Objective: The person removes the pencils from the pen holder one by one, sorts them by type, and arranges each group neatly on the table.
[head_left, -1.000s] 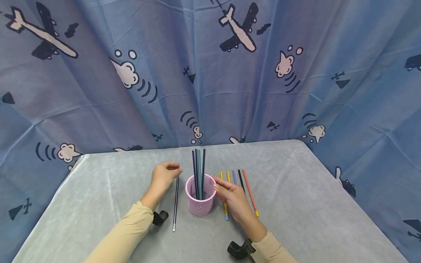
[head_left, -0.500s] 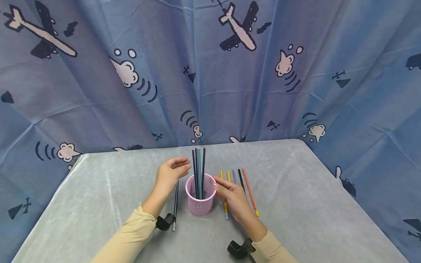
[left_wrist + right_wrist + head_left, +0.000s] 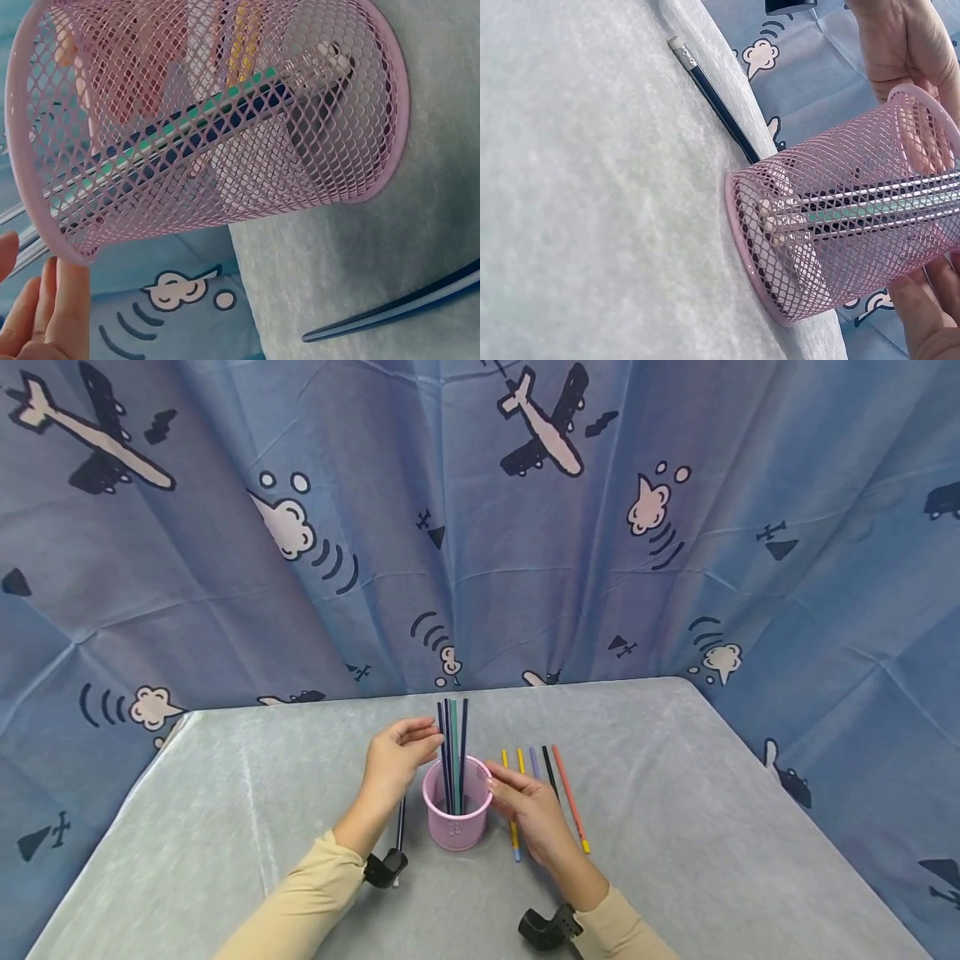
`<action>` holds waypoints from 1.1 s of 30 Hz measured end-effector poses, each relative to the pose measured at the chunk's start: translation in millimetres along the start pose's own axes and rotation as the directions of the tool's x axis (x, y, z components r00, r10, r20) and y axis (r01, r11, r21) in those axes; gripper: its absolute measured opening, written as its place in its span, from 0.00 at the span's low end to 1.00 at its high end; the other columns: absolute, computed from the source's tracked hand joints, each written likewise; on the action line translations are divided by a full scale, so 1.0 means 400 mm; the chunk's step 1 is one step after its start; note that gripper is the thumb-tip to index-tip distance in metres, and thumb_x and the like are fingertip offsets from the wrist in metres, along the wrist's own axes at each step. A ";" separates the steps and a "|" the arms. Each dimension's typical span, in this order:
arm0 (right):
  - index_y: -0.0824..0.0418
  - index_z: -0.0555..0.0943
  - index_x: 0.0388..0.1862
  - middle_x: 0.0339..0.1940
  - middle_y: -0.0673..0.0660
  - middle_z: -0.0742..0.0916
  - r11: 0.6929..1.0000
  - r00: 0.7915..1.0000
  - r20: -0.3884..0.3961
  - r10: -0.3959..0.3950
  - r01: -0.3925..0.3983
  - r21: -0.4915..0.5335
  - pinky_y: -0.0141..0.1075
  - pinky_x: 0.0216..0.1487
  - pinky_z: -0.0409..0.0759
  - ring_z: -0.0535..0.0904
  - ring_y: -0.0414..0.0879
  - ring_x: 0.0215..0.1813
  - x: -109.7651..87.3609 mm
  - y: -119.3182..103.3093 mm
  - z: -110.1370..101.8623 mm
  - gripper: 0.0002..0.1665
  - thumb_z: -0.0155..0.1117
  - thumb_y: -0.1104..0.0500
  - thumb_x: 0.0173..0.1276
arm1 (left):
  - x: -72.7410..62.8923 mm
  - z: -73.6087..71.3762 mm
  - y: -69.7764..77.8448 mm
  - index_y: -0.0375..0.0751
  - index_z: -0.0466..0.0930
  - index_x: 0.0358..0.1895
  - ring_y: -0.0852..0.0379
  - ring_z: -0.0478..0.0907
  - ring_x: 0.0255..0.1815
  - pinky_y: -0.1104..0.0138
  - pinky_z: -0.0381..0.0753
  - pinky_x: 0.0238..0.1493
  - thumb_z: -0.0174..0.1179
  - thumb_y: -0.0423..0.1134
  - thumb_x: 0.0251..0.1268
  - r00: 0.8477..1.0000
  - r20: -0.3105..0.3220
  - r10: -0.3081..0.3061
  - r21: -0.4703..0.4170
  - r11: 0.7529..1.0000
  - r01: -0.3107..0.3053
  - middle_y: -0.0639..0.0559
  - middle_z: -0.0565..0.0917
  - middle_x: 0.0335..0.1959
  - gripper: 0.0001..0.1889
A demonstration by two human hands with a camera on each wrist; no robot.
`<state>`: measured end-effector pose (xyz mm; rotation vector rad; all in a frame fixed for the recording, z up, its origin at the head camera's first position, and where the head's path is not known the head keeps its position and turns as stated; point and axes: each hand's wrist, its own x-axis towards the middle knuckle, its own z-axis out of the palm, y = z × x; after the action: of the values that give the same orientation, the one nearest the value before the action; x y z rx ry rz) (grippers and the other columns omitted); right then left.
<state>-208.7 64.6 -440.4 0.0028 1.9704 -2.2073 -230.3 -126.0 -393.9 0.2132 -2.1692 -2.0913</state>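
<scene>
The cup point(image 3: 450, 838), pink and of open mesh, stands upright on the bench point(image 3: 675, 827). It contains several dark pencils point(image 3: 464, 735) and one green pencil point(image 3: 456, 760), all standing with their upper ends well above the rim.

Left hand point(image 3: 392, 762): positioned beside the upper part of the standing pencils, at the left of the cup. Grip: thumb and fingers apart, fingers extended. Contact with the pencils cannot be confirmed.

Right hand point(image 3: 538, 817): positioned at the right side of the cup. Grip: holding the cup, thumb near the rim and fingers along the far side of the wall.

A loose pencil point(image 3: 401, 828), dark with a white eraser, lies on the bench to the left of the cup; the left wrist camera point(image 3: 386, 868) covers part of it in the head view. To the right of the cup lie two yellow pencils point(image 3: 505, 760), a purple pencil point(image 3: 534, 762), a black pencil point(image 3: 551, 770) and an orange pencil point(image 3: 571, 797), side by side, partly covered by the right hand.

A blue curtain point(image 3: 495, 585) printed with aeroplanes hangs behind the bench.
</scene>
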 end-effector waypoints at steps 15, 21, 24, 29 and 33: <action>0.71 0.77 0.63 0.64 0.66 0.82 1.000 1.000 -0.001 0.001 -0.001 0.016 0.31 0.54 0.85 0.83 0.48 0.60 -0.004 -0.003 -0.001 0.22 0.60 0.66 0.71 | -0.002 0.022 -0.003 0.29 0.81 0.52 0.59 0.84 0.40 0.66 0.89 0.44 0.66 0.28 0.61 1.000 -0.008 0.024 0.023 0.999 -0.023 0.34 0.86 0.47 0.16; 0.71 0.76 0.63 0.64 0.66 0.81 1.000 1.000 0.005 -0.002 0.002 0.016 0.30 0.54 0.85 0.83 0.48 0.60 -0.003 -0.002 -0.002 0.23 0.60 0.66 0.71 | 0.001 0.027 -0.004 0.28 0.82 0.49 0.59 0.83 0.38 0.66 0.89 0.42 0.65 0.28 0.62 0.999 -0.005 0.033 0.031 0.999 -0.032 0.34 0.86 0.45 0.13; 0.72 0.76 0.63 0.64 0.67 0.81 1.000 1.000 0.010 -0.005 0.004 0.021 0.31 0.55 0.85 0.83 0.48 0.60 -0.002 -0.003 -0.002 0.23 0.60 0.66 0.71 | 0.005 0.030 -0.006 0.27 0.82 0.48 0.60 0.83 0.37 0.66 0.89 0.41 0.64 0.28 0.62 0.999 -0.003 0.046 0.036 0.998 -0.045 0.34 0.86 0.44 0.12; 0.72 0.76 0.64 0.64 0.67 0.81 1.000 1.000 0.013 -0.004 0.004 0.022 0.34 0.58 0.84 0.83 0.45 0.58 0.000 -0.001 -0.002 0.23 0.60 0.66 0.71 | 0.004 0.031 -0.002 0.27 0.82 0.47 0.62 0.82 0.34 0.68 0.89 0.39 0.64 0.27 0.62 0.999 -0.010 0.048 0.032 0.998 -0.047 0.34 0.86 0.43 0.12; 0.73 0.75 0.64 0.63 0.68 0.81 1.000 1.000 0.011 -0.004 0.004 0.030 0.34 0.58 0.84 0.84 0.43 0.56 0.001 0.000 -0.002 0.24 0.60 0.67 0.71 | 0.002 0.029 0.010 0.28 0.82 0.48 0.63 0.81 0.35 0.71 0.87 0.38 0.65 0.27 0.62 0.999 -0.019 0.051 0.019 0.999 -0.051 0.35 0.86 0.44 0.12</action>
<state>-209.1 65.4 -440.6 -0.0091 1.9331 -2.2346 -233.1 -114.6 -390.6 0.1775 -2.1599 -2.0348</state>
